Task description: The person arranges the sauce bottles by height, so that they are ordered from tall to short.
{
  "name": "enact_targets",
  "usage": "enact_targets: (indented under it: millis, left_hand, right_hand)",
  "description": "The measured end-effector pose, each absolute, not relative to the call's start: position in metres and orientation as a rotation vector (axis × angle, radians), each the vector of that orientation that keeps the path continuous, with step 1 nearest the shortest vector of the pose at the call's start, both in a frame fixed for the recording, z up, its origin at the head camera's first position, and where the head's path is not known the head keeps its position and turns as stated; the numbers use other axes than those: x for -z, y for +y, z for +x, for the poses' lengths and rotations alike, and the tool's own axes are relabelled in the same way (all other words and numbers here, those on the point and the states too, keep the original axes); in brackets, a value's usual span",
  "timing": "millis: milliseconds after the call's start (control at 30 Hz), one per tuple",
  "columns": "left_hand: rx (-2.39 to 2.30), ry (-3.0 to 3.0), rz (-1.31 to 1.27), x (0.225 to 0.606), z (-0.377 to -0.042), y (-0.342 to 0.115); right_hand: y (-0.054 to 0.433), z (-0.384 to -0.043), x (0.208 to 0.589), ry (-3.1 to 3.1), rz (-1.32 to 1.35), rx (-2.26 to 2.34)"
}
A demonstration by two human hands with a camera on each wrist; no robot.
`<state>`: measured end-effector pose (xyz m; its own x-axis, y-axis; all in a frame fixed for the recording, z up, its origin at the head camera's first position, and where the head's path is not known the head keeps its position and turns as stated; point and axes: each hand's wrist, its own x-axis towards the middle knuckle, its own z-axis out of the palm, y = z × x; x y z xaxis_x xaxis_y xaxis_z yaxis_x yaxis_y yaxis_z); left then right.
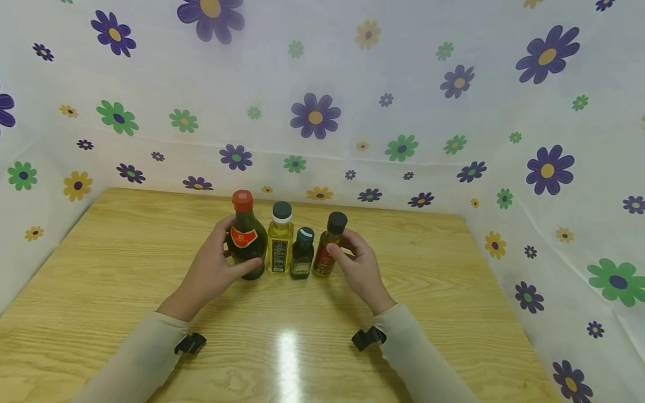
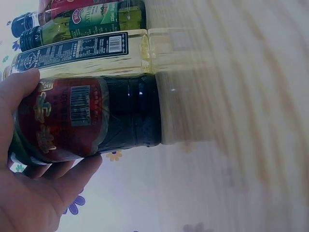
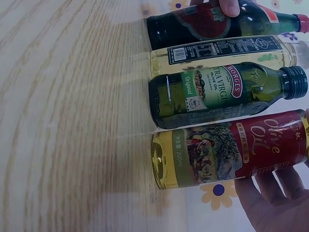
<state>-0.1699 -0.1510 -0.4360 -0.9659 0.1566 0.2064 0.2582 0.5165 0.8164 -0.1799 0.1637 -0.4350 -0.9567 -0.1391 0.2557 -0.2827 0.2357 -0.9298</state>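
Four bottles stand upright in a row. At the left end, my left hand point(image 1: 209, 268) grips a dark sauce bottle point(image 1: 247, 235) with a red cap and red label. Beside it is a clear bottle of yellow oil point(image 1: 279, 240) with a dark green cap. Then comes a small green olive oil bottle point(image 3: 212, 92), marked Borges. My right hand point(image 1: 360, 268) holds the olive oil bottle with the red label point(image 3: 231, 150) at the right end, thumb on its front. In the left wrist view, fingers and thumb lie around the sauce bottle's label.
The bottles stand on a wood-grain table point(image 1: 428, 268). A white flower-patterned cloth point(image 1: 342, 73) hangs behind the table and along its sides. Black straps point(image 1: 190, 343) sit at both sleeve cuffs. Light reflects off the table's front middle.
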Motion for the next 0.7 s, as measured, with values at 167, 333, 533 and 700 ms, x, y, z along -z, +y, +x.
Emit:
enact_targets:
  millis: [167, 333, 533, 700]
  left_hand:
    - [1.428, -2.639, -0.351, 0.4350, -0.1688, -0.1497]
    - [1.408, -2.641, -0.333, 0.4354, -0.1674, -0.1489]
    - [1.407, -2.619, -0.324, 0.4360, -0.1668, -0.1481]
    - [1.421, -2.599, -0.327, 0.4368, -0.1666, -0.1473]
  right_hand:
    - [0.1641, -0.1802, 0.4347, -2.371, 0.416, -1.825]
    - [0.1637, -0.1805, 0.4363, -2.366, 0.421, -1.825]
    - [0.1631, -0.1802, 0.4353, -2.365, 0.416, -1.836]
    - [0.1629, -0.1794, 0.4343, -2.366, 0.413, -1.837]
